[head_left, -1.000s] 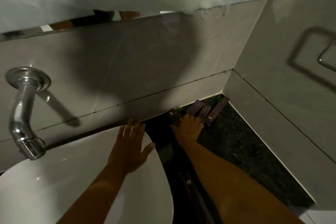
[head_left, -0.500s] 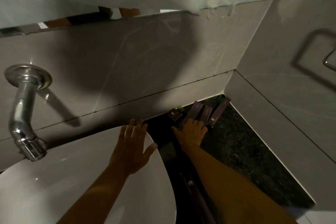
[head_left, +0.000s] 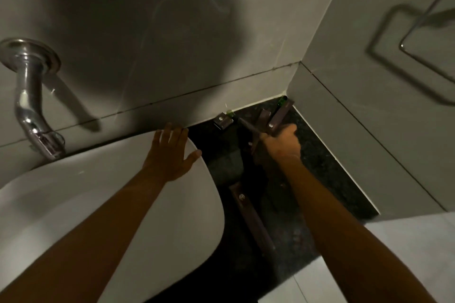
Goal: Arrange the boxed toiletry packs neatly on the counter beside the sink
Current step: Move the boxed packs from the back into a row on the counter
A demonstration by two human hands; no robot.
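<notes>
Several slim dark-brown boxed toiletry packs lie on the dark speckled counter (head_left: pixel 327 170) in the back corner. My right hand (head_left: pixel 280 141) is closed around one thin pack (head_left: pixel 248 126), tilted up off the counter. Beside it two packs (head_left: pixel 280 115) lean toward the corner, and a short small pack (head_left: pixel 222 121) lies near the back wall. A long pack (head_left: pixel 253 221) rests flat on the counter by my right forearm. My left hand (head_left: pixel 171 152) lies flat with fingers spread on the rim of the white sink (head_left: pixel 73 204), holding nothing.
A chrome wall spout (head_left: pixel 27 98) hangs over the sink at the left. Grey tiled walls close the corner behind and to the right. A metal towel ring (head_left: pixel 426 39) is fixed to the right wall. Green bottle tips (head_left: pixel 282 101) show behind the packs.
My right hand went from pressing on the packs to gripping one and lifting it at a slant. My left hand stayed on the sink rim. The view shifted slightly.
</notes>
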